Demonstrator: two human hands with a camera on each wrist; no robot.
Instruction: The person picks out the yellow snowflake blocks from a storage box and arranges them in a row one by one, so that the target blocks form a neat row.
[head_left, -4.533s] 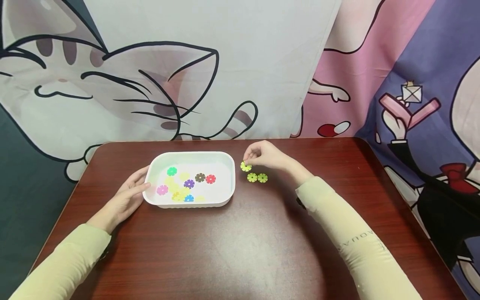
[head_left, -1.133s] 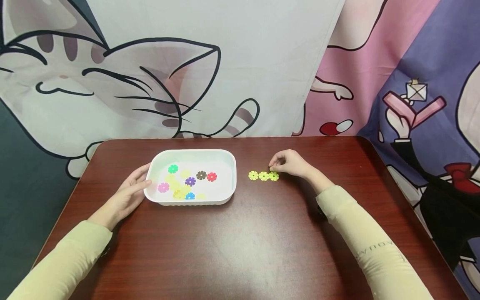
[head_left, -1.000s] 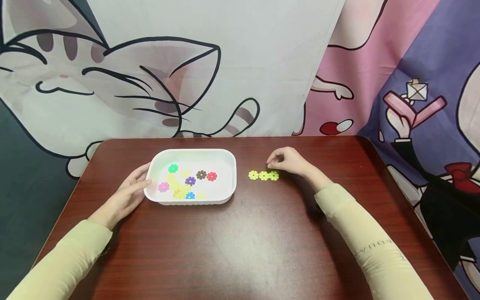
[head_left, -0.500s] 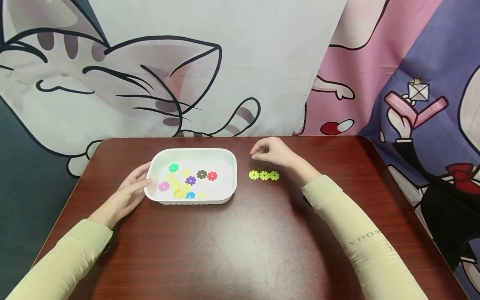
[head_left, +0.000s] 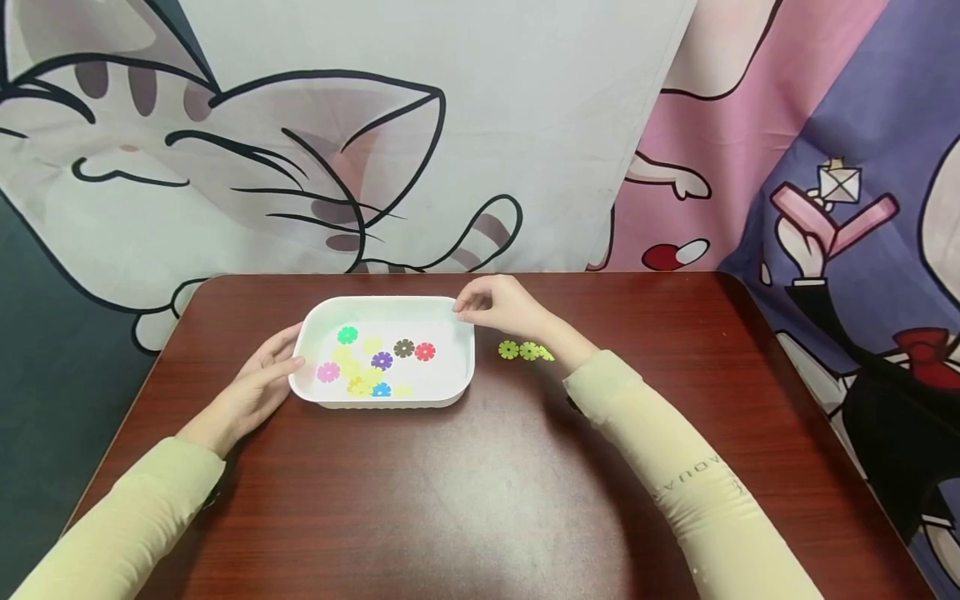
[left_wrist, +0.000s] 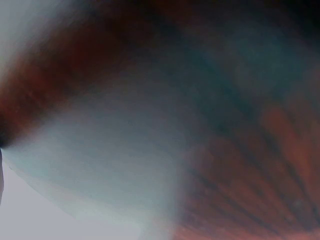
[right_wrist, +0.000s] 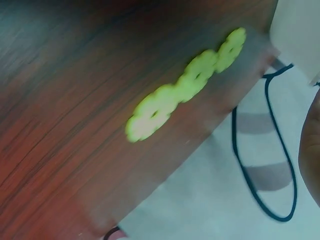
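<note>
My left hand (head_left: 255,383) grips the left end of a white plastic tray (head_left: 450,371), thumb over the rim and fingers outside it. Flower-shaped plastic discs lie in the tray: green (head_left: 347,335), pink (head_left: 328,372), purple (head_left: 382,361), brown (head_left: 404,348), red (head_left: 425,352), blue (head_left: 381,389) and several yellow (head_left: 360,385). Over the tray's back right corner, my right hand (head_left: 502,304) hangs with bent fingers and no disc visible in it. Three yellow-green discs (right_wrist: 152,112) form a row on the table; my right wrist partly covers the rightmost in the head view.
The dark red wooden table (head_left: 420,500) ends just behind the tray, where a printed cloth (head_left: 570,150) hangs. The left wrist view is mostly blurred.
The yellow-green disc my right hand held earlier now lies at the row's right end. After letting go, that hand has moved left to the tray's corner. My left hand has stayed put.
</note>
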